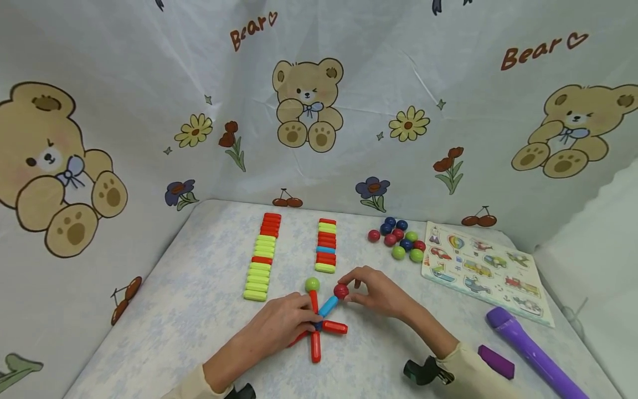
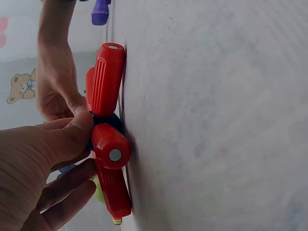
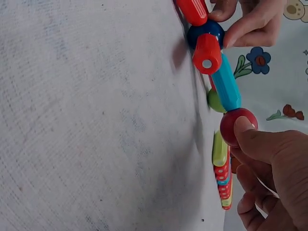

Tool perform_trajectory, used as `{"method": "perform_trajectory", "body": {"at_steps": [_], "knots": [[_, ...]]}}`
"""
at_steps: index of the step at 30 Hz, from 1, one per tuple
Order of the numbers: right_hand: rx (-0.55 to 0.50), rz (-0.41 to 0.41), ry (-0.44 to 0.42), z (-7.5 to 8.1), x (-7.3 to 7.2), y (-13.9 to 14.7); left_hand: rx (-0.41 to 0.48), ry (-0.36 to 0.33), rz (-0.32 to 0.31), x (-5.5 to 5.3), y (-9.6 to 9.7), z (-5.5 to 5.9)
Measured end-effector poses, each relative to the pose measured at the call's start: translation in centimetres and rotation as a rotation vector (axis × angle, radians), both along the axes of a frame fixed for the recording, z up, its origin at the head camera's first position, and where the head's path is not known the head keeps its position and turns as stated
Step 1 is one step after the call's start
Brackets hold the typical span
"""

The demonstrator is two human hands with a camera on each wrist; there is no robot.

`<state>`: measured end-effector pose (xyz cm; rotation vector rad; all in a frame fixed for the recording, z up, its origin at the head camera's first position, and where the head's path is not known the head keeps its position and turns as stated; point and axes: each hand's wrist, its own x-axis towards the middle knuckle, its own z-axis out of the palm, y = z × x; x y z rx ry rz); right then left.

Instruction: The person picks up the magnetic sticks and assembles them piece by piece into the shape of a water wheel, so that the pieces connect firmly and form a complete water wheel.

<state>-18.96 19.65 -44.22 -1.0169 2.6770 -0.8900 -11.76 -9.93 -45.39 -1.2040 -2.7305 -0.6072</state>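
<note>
My left hand [image 1: 281, 322] pinches the dark blue ball [image 3: 215, 30] at the hub of a star-shaped build of magnetic sticks. Several red sticks [image 1: 335, 327] and one light blue stick [image 1: 328, 306] radiate from that ball. A green ball [image 1: 312, 284] caps the red stick pointing away from me. Between thumb and fingers, my right hand [image 1: 379, 292] grips a red ball [image 3: 234, 122] at the outer end of the light blue stick. In the right wrist view, ball and stick meet end to end. White round tips show on the free red sticks in the left wrist view.
Behind the build lie two columns of red, green and blue sticks, a longer left one [image 1: 259, 270] and a shorter one [image 1: 326, 244]. Loose balls [image 1: 398, 252] cluster at back right, beside a picture board [image 1: 490, 271]. A purple microphone [image 1: 535, 354] and purple block [image 1: 496, 362] lie at right.
</note>
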Motion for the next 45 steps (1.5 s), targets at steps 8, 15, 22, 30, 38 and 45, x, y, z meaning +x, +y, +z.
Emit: {"method": "perform_trajectory", "body": {"at_steps": [8,15,22,30,38,45], "knots": [[-0.016,0.028,0.021,-0.5,0.0,-0.1,-0.017,-0.026,-0.039,-0.3,0.0,0.5],[-0.015,0.034,0.009,-1.0,-0.2,0.0,-0.021,-0.084,-0.097,-1.3,-0.2,0.8],[0.008,-0.105,-0.007,-0.9,-0.4,1.3,-0.081,-0.109,-0.116,-1.7,-0.1,0.7],[0.036,-0.432,0.194,-1.0,-3.2,5.8,-0.094,0.006,-0.108,-1.2,0.3,0.6],[0.077,-0.535,0.169,-1.9,-4.7,8.3,-0.063,0.046,-0.081,-0.9,0.6,0.3],[0.111,-0.542,0.137,-2.0,-4.7,8.1,-0.03,0.025,-0.058,-0.7,0.6,0.4]]}}
